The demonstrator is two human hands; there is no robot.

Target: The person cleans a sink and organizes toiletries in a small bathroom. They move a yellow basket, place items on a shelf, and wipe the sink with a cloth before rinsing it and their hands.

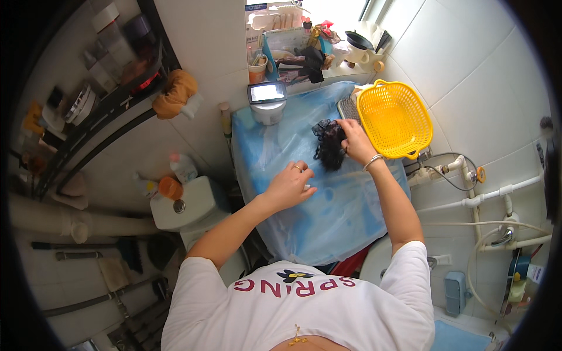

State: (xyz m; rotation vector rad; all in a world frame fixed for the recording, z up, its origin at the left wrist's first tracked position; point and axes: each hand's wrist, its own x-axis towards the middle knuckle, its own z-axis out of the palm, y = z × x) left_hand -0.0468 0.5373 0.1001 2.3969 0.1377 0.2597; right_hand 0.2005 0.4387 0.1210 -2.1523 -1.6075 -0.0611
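My right hand (356, 141), with a silver bangle at the wrist, grips the upper right edge of a black, frilly bundle (330, 149). The bundle looks like lace or sheer fabric with fuzzy dark strands, and it hangs over a plastic-covered surface (290, 228) in blue and white. To its lower left is my left hand (290, 184), fingers curled, a ring on one of them. A small white thing (307, 187) shows between its thumb and fingers; whether it is held there is unclear. Just right of my right hand stands a yellow plastic basket (428, 127).
A white device with a lit screen (268, 93) stands at the surface's far left corner. A grey textured item (349, 107) lies beside the basket. Cluttered goods fill the window sill (351, 74). A toilet tank (189, 204) is at left, pipes (478, 199) at right.
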